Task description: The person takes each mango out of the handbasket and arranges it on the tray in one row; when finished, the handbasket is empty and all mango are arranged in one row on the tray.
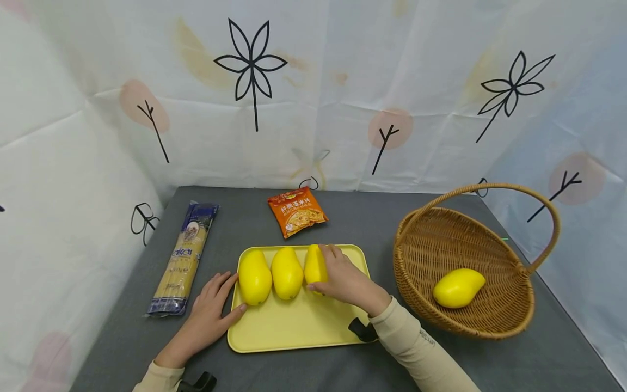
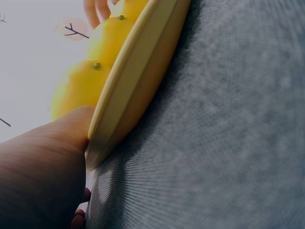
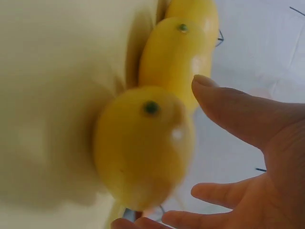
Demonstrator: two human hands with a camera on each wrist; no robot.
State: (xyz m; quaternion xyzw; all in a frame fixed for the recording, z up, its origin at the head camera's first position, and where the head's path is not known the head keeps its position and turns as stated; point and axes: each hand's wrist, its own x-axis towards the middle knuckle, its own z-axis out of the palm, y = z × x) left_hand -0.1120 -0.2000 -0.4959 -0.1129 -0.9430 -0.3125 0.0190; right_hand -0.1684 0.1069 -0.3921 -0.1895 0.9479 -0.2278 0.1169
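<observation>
Three yellow mangoes lie in a row on a pale yellow tray (image 1: 289,332): a left mango (image 1: 254,277), a middle mango (image 1: 287,273) and a right mango (image 1: 313,264). My right hand (image 1: 345,277) is over the right mango, hiding part of it. In the right wrist view its thumb (image 3: 233,107) and fingers are spread around that mango (image 3: 143,148), with a gap on the thumb side. My left hand (image 1: 208,313) rests at the tray's left edge, fingers extended and thumb over the rim, close to the left mango (image 2: 78,90).
A wicker basket (image 1: 411,272) with a tall handle stands on the right, holding another mango (image 1: 458,288). Behind the tray lies an orange snack packet (image 1: 297,211). A long pack of noodles (image 1: 183,261) lies at the left. Patterned white cloth (image 1: 313,81) hangs behind the grey table.
</observation>
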